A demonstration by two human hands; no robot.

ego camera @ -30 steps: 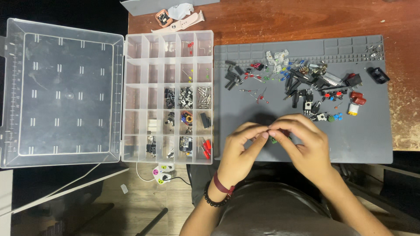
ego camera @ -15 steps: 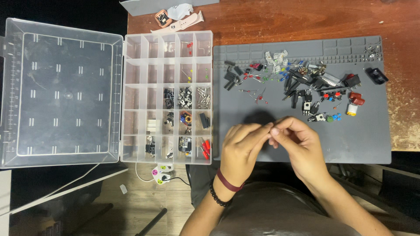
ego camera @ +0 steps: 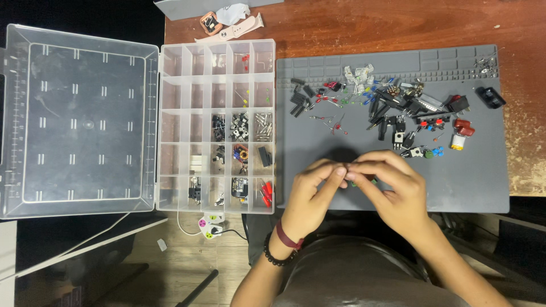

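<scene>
A: Start at the far left, well away from the fingers. What's there?

B: The clear organizer's open lid [ego camera: 79,119], then its compartment tray [ego camera: 216,125], just left of the left hand [ego camera: 310,199]. Some cells hold small dark parts and red pieces; many look bare.

A: And the hands?

B: Both meet over the near edge of the grey work mat [ego camera: 483,193]. The left hand's fingers [ego camera: 335,173] are pinched against the right hand [ego camera: 398,196], fingertip to fingertip, closed on a tiny component [ego camera: 357,183] with a bit of green showing just beneath them. Which hand bears the grip, I cannot tell; the part is mostly hidden.

A: Beyond the fingers?

B: Up and to the right, a loose scatter of electronic parts [ego camera: 392,108] lies across the mat, well apart from the fingertips.

A: What could go wrong?

B: I'd judge the part could slip from so fine a pinch, since little of it is held. It might fall off the mat's near edge into the lap, or bounce into the scatter and be lost among look-alikes. Thin leads could also bend under pressure.
</scene>
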